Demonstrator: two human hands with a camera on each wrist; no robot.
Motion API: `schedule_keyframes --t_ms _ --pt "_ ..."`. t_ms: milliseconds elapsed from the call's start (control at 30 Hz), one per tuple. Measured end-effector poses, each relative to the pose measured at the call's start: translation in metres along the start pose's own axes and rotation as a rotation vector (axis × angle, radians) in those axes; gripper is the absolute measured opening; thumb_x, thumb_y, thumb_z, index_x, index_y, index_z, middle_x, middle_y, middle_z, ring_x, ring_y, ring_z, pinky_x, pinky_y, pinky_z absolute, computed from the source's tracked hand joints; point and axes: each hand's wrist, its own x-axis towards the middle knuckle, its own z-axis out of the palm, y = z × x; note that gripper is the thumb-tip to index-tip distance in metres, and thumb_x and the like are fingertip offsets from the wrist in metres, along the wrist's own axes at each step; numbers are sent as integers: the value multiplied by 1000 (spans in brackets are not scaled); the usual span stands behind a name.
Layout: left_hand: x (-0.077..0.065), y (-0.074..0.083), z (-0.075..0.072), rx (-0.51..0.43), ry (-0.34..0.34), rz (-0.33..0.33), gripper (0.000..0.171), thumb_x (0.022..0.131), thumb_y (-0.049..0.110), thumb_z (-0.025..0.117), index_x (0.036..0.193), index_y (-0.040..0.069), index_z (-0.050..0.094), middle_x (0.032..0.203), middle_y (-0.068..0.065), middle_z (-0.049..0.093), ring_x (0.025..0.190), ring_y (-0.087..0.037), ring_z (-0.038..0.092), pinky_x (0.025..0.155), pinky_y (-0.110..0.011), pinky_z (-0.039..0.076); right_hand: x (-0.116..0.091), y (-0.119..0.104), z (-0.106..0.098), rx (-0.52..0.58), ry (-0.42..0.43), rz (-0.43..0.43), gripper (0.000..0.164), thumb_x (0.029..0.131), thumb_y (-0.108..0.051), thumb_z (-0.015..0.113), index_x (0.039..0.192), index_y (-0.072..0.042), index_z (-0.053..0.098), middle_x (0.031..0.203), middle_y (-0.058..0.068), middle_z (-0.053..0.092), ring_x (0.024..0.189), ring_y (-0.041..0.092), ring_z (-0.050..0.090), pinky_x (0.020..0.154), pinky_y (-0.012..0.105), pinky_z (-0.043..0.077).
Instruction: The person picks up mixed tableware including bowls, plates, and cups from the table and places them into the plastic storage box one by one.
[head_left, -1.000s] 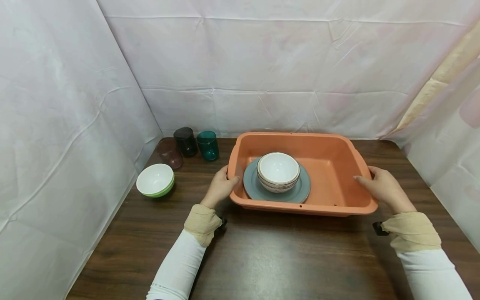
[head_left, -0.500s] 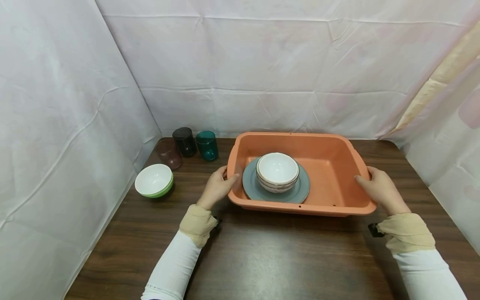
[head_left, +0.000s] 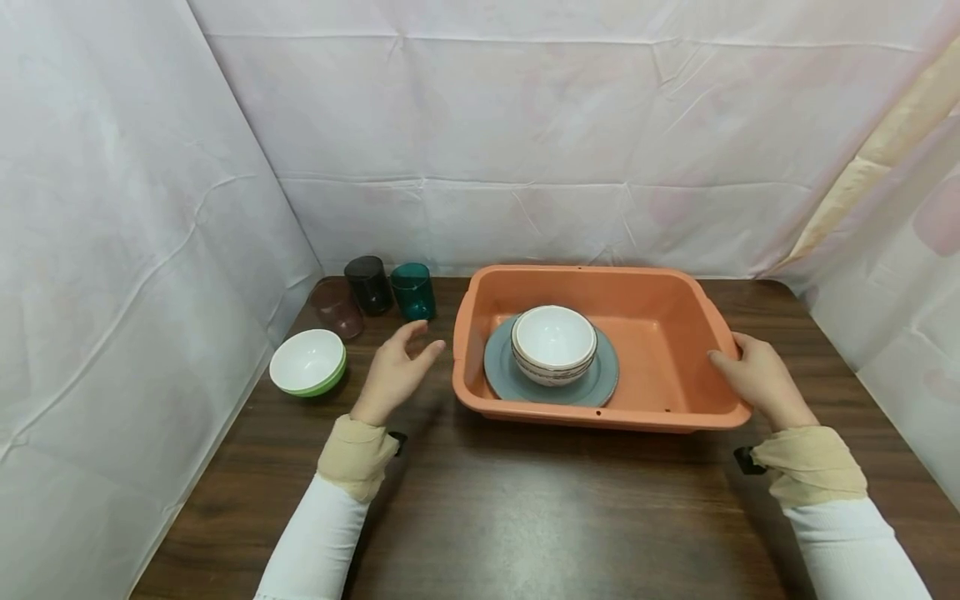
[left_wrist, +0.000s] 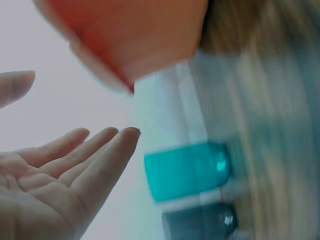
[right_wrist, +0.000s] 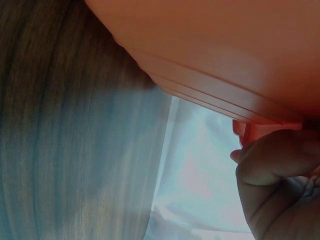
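An orange plastic basin (head_left: 660, 367) stands on the table, with a grey-blue plate (head_left: 504, 367) in its left half. On that plate sits a stack of white bowls (head_left: 555, 337) with dark-edged rims. My right hand (head_left: 765, 382) grips the basin's right rim, thumb over the inside; in the right wrist view its curled fingers (right_wrist: 270, 160) lie under the rim. My left hand (head_left: 393, 375) is in the air left of the basin, empty, its thumb and fingers spread apart. Beyond its fingertips is a teal glass (head_left: 414, 292), also large in the left wrist view.
A black glass (head_left: 369, 285) and a brownish-purple glass (head_left: 337, 308) stand beside the teal one at the back left. In front of them is a green bowl (head_left: 309, 361) with a white inside. White sheeting (head_left: 525, 125) encloses the table (head_left: 570, 500) at the back and sides.
My left hand has let go of the basin's left rim and moved left, its fingers parting. My right hand keeps its grip, and the basin stays in place.
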Motion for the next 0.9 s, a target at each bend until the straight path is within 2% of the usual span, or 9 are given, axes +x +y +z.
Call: schedule_keyframes --t_ms 167,333,533,633,733,900 --pt "-9 -7 -31 -11 117 20 68 115 26 67 170 -5 43 175 -29 48 160 -50 50 130 -63 46 0 0 0 3 1 0 69 119 -24 48 159 30 33 129 48 67 81 15 72 68 28 58" --pt "-19 -16 -60 20 232 -2 70 115 25 67 170 -9 41 175 -31 46 162 -50 48 133 -62 42 0 1 -1 0 11 -3 68 119 -24 49 158 30 34 132 48 65 86 20 73 70 28 58" --pt "-31 -26 -90 119 366 -77 73 113 27 66 170 -11 39 173 -34 46 161 -55 47 134 -64 40 -1 1 0 0 11 -5 67 119 -23 48 159 29 34 131 48 66 83 17 72 70 29 58" --pt "-35 -34 -105 147 405 -130 75 114 29 63 170 -13 36 171 -38 46 158 -58 47 132 -66 41 0 1 1 6 6 -3 68 119 -24 48 160 29 33 132 48 65 85 20 73 70 30 58" --pt "-33 -58 -119 114 419 -167 77 115 34 59 171 -14 34 172 -40 44 160 -60 45 133 -67 39 0 2 1 10 7 -1 68 120 -24 48 160 29 33 134 49 64 89 27 75 71 30 58" --pt "-11 -139 -144 187 455 -208 83 114 49 54 170 -10 40 170 -38 47 157 -62 47 129 -72 42 1 3 2 -4 20 -16 67 119 -23 48 158 29 35 133 49 65 92 33 76 72 30 57"
